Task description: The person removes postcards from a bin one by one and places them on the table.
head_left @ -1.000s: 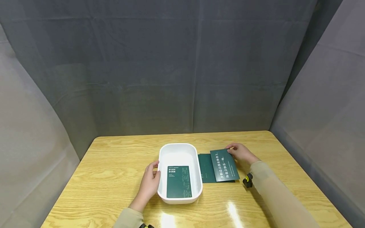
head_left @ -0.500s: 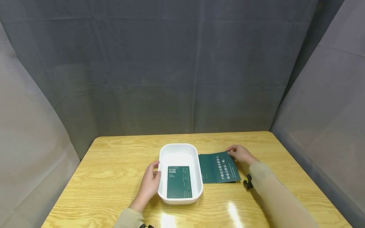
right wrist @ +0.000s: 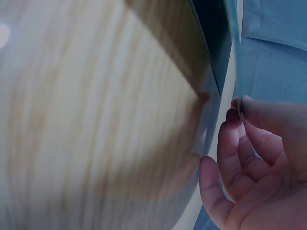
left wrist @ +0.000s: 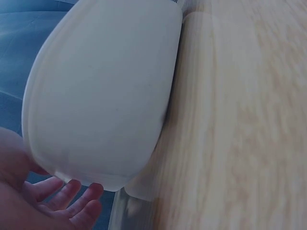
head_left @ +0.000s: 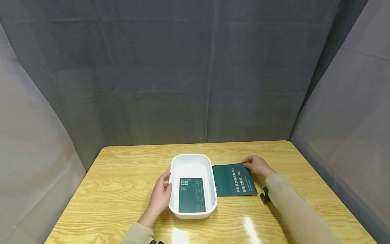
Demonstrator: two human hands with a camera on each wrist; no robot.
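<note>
A white oval tub [head_left: 190,156] stands mid-table with a dark green printed card [head_left: 192,195] lying flat in it. My left hand [head_left: 160,196] rests against the tub's left wall, thumb up at the rim, fingers straight; in the left wrist view those fingers [left wrist: 72,199] lie under the tub's curved side [left wrist: 100,96]. Right of the tub lies a small pile of green cards. My right hand [head_left: 257,165] pinches the far right corner of the top card [head_left: 234,180], which lies flat on the pile. In the right wrist view, curled fingers [right wrist: 240,143] meet at the card's edge [right wrist: 218,43].
The wooden table [head_left: 122,176] has rounded corners and is closed in by grey cloth walls [head_left: 195,74] at the back and both sides. A small black and yellow device [head_left: 264,194] sits at my right wrist.
The top card, lifted and turned a second ago, has come down flat and squared up on the pile under my right hand. The left hand and tub have not moved.
</note>
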